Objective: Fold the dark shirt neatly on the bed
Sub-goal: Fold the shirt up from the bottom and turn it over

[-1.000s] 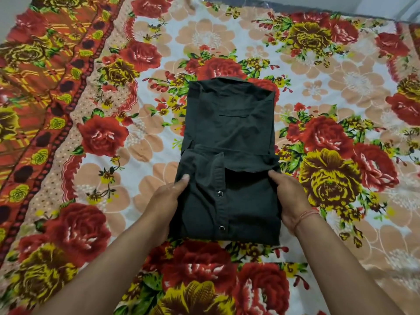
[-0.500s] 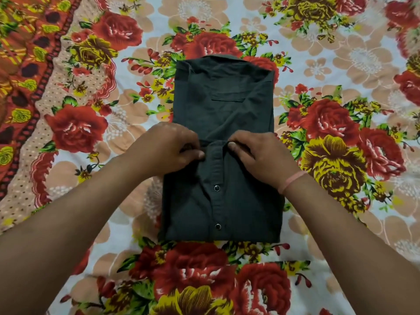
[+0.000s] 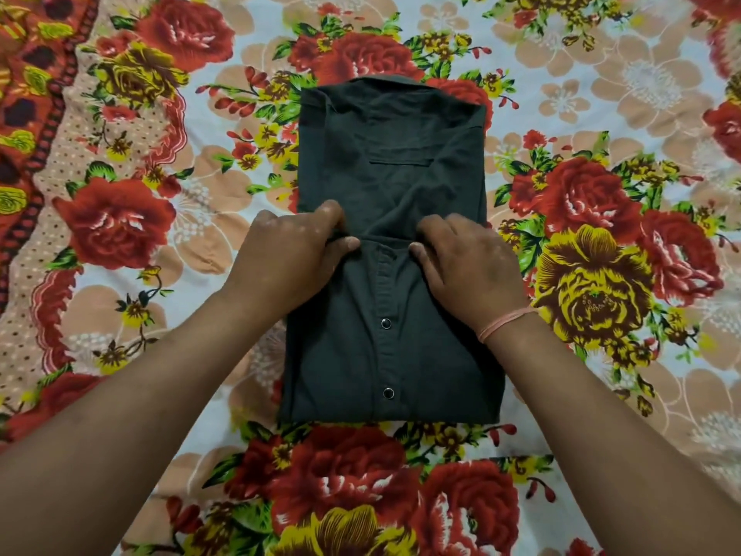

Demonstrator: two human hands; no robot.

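Dark shirt (image 3: 395, 154) laid flat at centre of floral bedsheet (image 3: 601, 106), folded into narrow rectangle, collar end away from person. Lower panel lies doubled over middle; two snap buttons (image 3: 386, 323) exposed on placket. Left hand (image 3: 294, 250) and right hand (image 3: 467, 266) positioned near each other at panel's upper edge; fingers curled, cloth edge pinched by each. Pink band (image 3: 506, 322) worn on right wrist.

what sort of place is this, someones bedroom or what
Most likely a bedroom in a home. A floral bedsheet fills the view, a dark shirt lies part-folded on it, and the left hand and right hand grip its fold. No walls show, so this is a guess.
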